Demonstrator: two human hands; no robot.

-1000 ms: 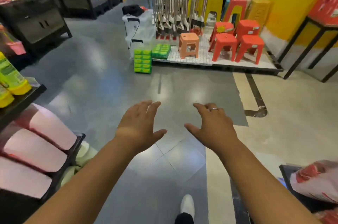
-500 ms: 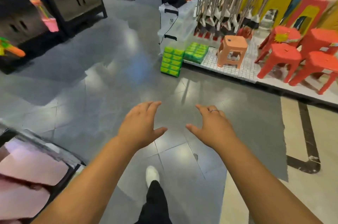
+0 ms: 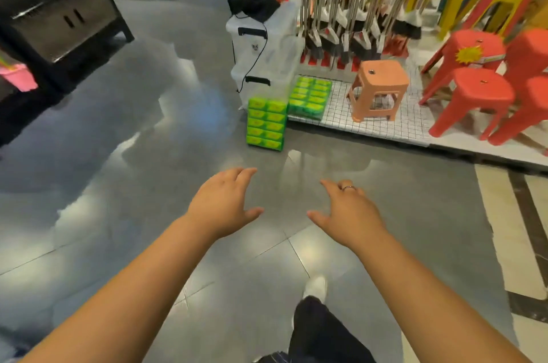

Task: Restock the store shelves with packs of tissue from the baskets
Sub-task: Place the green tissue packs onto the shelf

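Closer now: green pack stack, likely tissue, sits larger at frame centre on floor. Left hand and right hand at lower centre, both empty, fingers spread. Judged: walking to fetch; restocking unfinished, baskets unseen.

Green packs at 12 o'clock: print too small for me to read. Mop rack at 1 o'clock, cut by the top edge. Red stools at 3 o'clock run off the right edge. Pink item at 9 o'clock, cut off; I cannot identify it.
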